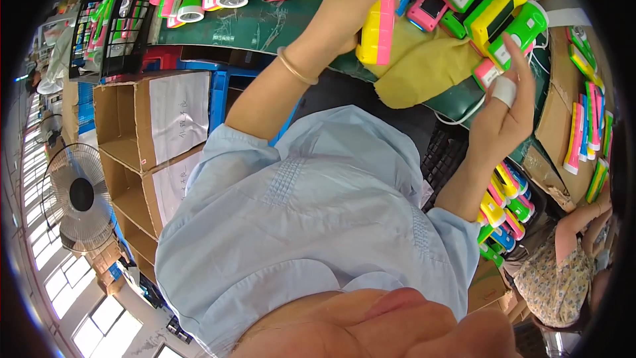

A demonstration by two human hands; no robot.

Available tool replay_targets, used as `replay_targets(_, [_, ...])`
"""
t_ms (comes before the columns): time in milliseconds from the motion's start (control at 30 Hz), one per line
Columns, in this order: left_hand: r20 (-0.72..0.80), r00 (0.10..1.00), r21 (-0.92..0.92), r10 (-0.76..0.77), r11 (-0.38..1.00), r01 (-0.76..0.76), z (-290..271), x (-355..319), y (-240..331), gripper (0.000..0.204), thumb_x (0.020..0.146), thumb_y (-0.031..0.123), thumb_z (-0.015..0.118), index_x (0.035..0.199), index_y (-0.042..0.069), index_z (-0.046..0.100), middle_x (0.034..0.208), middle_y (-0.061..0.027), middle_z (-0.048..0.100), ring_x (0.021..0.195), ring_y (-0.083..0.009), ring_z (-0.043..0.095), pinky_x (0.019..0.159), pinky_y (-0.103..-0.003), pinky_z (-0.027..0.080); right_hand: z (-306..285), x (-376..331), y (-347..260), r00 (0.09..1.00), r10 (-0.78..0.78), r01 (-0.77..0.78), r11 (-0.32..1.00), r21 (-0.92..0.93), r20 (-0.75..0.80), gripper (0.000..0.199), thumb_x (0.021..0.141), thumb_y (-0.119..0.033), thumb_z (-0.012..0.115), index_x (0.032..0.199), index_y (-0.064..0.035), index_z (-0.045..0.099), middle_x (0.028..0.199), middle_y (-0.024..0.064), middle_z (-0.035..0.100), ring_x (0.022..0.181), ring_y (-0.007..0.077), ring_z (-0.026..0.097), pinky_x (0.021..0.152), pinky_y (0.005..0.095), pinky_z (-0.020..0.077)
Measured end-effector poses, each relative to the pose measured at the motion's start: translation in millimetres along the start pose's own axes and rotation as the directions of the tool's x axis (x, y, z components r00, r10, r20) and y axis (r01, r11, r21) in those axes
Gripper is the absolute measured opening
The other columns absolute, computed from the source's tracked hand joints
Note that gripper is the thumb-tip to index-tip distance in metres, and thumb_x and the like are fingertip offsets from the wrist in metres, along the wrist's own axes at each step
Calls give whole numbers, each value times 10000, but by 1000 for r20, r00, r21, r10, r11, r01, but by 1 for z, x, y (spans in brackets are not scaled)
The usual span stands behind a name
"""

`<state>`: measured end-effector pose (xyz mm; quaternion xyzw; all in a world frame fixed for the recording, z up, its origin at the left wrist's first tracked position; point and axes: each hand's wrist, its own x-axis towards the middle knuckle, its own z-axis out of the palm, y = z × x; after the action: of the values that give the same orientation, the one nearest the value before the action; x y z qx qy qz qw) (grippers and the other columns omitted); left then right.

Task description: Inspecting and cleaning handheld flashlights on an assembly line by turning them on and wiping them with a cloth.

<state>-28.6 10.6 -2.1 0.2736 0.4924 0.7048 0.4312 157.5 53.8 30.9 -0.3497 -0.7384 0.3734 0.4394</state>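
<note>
Clearly, the left hand (344,10) is closed around a yellow-and-pink flashlight (376,30), held just above the surface (265,26); the right hand (507,116), fingers loosely spread, holds nothing, nearest the green flashlight (523,30). A firm, square grip seems wise.

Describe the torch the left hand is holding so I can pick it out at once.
Start at the dark green worktable, then find the crumpled yellow cloth on it. At the cloth's left edge, the left hand with a gold bangle grips an upright yellow-and-pink plastic torch; unlike its neighbours, it is lifted, not lying down.
</note>
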Motion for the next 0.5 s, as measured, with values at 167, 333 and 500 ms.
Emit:
replay_targets(167, [165,984,-348,61,938,0,17,-6,-17,338,834,217,594,1082,26,464,908,-97,564,789,-166,587,698,-311,505,33,-10,32,805,216,-494,758,425,553,442,813,-163,612,1193,8,463,1050,90,588,894,176,575,711,294,465])
replay_targets(333, [18,1000,-598,0,802,10,31,-13,4,447,896,458,447,1085,55,488,889,-62,554,782,-182,544,707,-312,467,46,-18,24,971,-219,237,901,-362,91,424,713,-195,722,1018,-5,497,919,134,559,831,273,565,723,326,459])
replay_targets(500, [84,996,-605,11,795,42,30,-1,-8,685,841,670,278,888,34,527,745,-85,554,604,-205,540,616,-319,479,42,-11,39,901,98,-243,921,304,422,469,821,-270,635,1108,80,511,991,102,567,919,149,539,805,273,425])
